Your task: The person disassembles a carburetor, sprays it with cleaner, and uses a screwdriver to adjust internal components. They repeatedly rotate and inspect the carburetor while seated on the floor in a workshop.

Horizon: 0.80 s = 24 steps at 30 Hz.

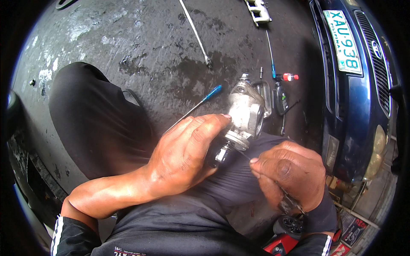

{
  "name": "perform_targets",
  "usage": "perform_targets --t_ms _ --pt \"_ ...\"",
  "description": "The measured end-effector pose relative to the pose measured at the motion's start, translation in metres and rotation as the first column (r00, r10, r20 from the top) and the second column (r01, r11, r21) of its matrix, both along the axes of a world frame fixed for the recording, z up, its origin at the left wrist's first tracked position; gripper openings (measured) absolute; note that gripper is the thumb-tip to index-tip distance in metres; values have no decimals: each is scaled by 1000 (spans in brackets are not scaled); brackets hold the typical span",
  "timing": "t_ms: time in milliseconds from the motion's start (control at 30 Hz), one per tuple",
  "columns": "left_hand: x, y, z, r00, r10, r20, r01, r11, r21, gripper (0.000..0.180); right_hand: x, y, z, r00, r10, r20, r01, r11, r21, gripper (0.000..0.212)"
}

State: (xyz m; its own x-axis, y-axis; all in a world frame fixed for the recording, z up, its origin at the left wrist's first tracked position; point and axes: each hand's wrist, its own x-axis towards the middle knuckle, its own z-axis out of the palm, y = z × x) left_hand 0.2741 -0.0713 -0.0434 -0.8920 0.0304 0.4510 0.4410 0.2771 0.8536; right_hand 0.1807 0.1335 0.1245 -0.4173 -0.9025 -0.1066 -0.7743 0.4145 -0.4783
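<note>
My left hand (188,149) is closed around a silver cast-metal engine part (244,110), its thumb and fingers along the near-left side. The part is held tilted above my lap. Its lower end has a ringed collar (237,140) and a short shiny shaft (222,154) pointing down toward me. To the right, my right hand (292,170) pinches a thin, dark, pick-like piece (245,156) between thumb and forefinger. Its tip points at the collar; whether it touches cannot be made out. Something thin and shiny (292,202) also shows below the right palm.
Beyond the part, on the dark stained floor, lie a blue-handled screwdriver (211,93), a long metal bar (194,32), another blue-handled screwdriver (272,64), a dark bottle (280,99) and a white metal casting (259,12). A dark blue car (346,98) stands at the right.
</note>
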Motion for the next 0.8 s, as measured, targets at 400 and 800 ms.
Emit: perform_targets --t_ms 400,800 --pt "2 0 2 995 -1 100 -7 997 79 98 1 -5 1 968 -204 144 222 967 -123 29" --pt "4 7 -3 989 10 145 -65 924 376 98 24 -4 3 951 -281 129 307 909 -282 29"
